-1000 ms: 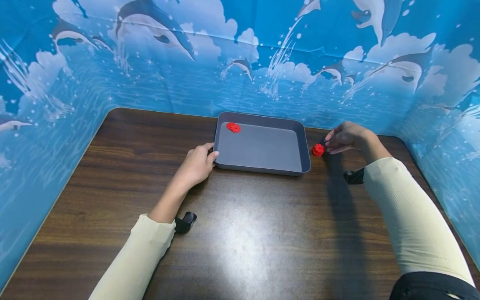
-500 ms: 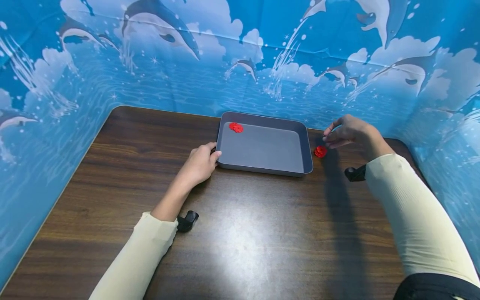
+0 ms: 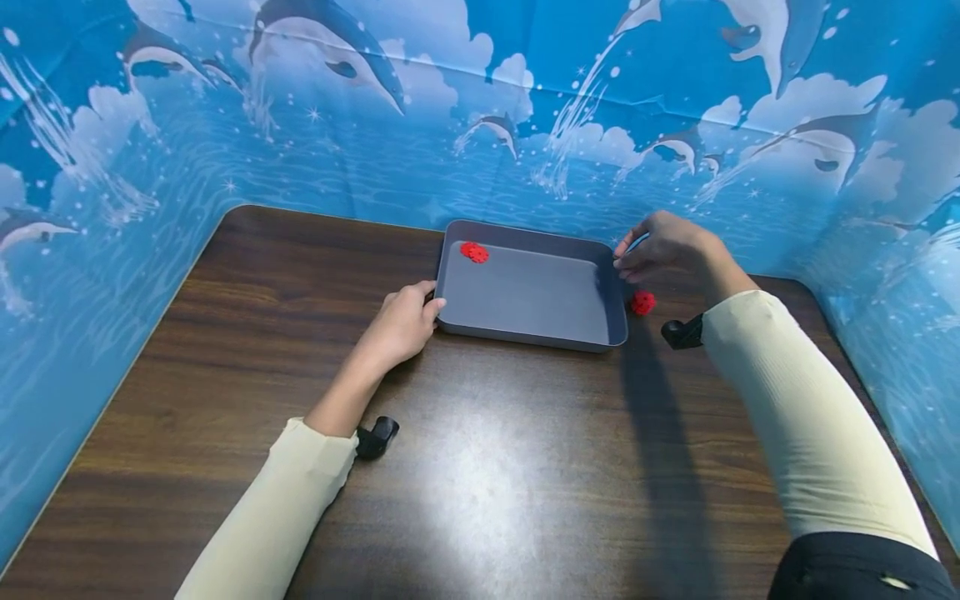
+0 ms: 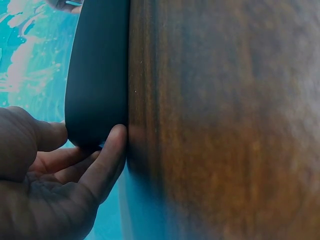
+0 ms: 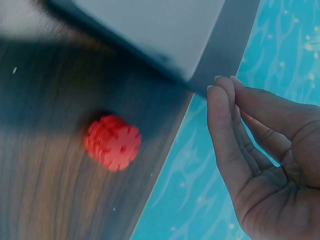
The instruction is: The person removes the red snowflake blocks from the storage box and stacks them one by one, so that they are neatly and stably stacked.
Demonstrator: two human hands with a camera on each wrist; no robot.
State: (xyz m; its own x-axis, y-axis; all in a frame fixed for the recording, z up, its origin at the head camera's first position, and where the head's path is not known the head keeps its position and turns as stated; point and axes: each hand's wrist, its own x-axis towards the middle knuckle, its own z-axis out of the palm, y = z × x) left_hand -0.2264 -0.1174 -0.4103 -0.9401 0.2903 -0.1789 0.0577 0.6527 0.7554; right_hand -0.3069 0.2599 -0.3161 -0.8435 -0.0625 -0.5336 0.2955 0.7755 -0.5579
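Observation:
My left hand grips the grey baking tray at its left side, thumb by the rim and fingers against the outer wall in the left wrist view. My right hand is raised at the tray's back right corner. In the right wrist view the right hand has thumb and fingertips drawn together close to the tray's corner; I cannot tell whether something thin is between them. Below it, a small stack of red notched discs stands on the table. Overlapping red notched discs lie in the tray's back left corner.
The dark wooden table meets a blue dolphin-print cloth at its back and sides. A black wrist camera sits at the left cuff, another wrist camera at the right cuff.
My right hand has risen from beside the red stack and moved left to the tray's back right corner. My left hand has kept its grip on the tray; the view has shifted slightly.

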